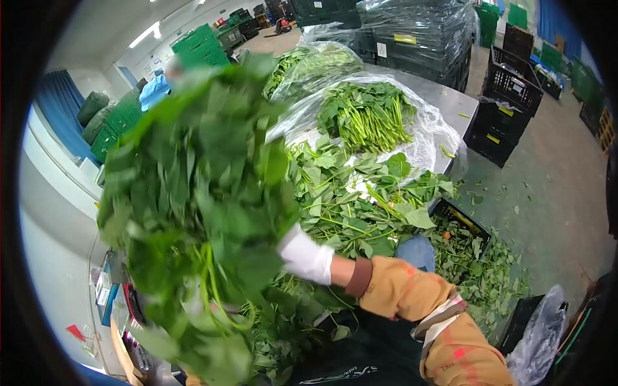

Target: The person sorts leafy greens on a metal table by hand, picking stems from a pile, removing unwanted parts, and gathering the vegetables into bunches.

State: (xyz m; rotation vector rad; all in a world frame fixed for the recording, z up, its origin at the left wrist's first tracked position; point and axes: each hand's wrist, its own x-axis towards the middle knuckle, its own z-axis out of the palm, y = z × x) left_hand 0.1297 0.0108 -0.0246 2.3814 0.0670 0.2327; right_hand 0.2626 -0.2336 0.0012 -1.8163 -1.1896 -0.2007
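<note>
A big bunch of leafy greens (199, 174) is lifted close to the camera and fills the left of the view, blurred in places. My right hand (306, 254), in a white glove, is closed at the bunch's right side, its fingers buried in leaves. Behind the lower leaves and stems, my left hand (193, 299) shows only as a blurred pale patch; its fingers are hidden. Beyond my right hand, a heap of loose leafy stems (341, 206) covers the near part of the table. A neat bunch of cut greens (370, 119) rests on clear plastic film behind it.
Another plastic-wrapped pile of greens (322, 64) lies farther back on the metal table (444, 96). Wrapped black crates (418, 45) stand behind, with stacked black crates (505, 109) at right. Loose leaves (483, 276) and a clear plastic bag (537, 334) are at lower right.
</note>
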